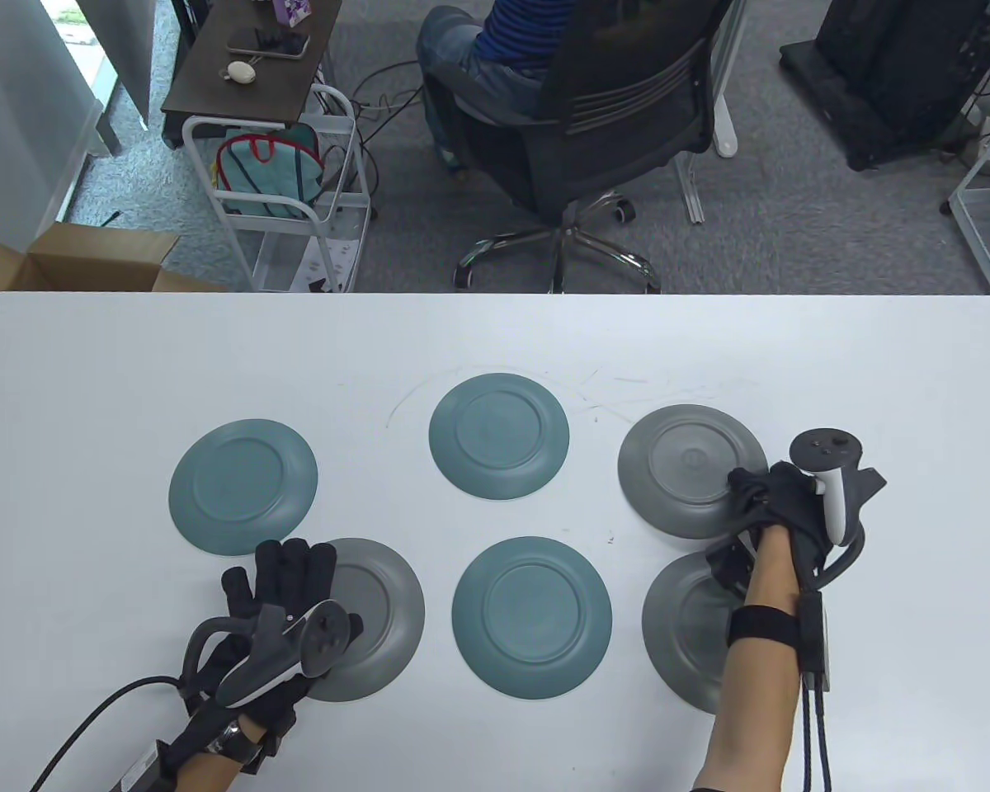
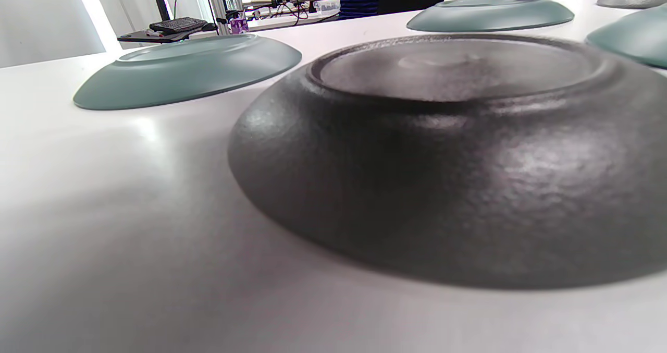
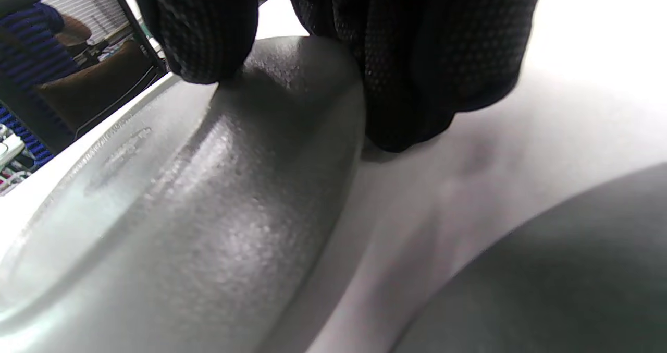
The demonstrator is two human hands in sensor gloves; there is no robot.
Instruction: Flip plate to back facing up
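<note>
Grey, rough-glazed far plate [image 1: 693, 472] lying toward the right edge of the bench [image 1: 495, 346], back facing up, foot ring showing. Pinched at its near-right rim by the right grip [image 1: 771, 503]: thumb [image 3: 203, 24] pressed on the sloping back, fingers [image 3: 432, 56] curled down over the rim edge and touching the bench surface. Cannot tell whether the rim is raised off the bench at all.

Just nearer the front edge, a second grey plate [image 1: 693, 631], also back up, partly covered by the right forearm; seen as a dark curve [image 3: 563, 269] in the right wrist view, close to the held plate but apart from it.

Toward the front-left corner, a third grey plate [image 1: 367, 631], back up, flat on the bench. Left grip [image 1: 285, 594] released, fingers stretched out straight and together, lying over that plate's left rim, grasping nothing. Same plate large and dark [image 2: 458, 160] in the left wrist view.

Three teal plates, all back up: one [image 1: 243, 487] just beyond the left grip, one [image 1: 499, 436] in the middle toward the far edge, one [image 1: 532, 617] in the middle toward the front edge. None touching another.
</note>
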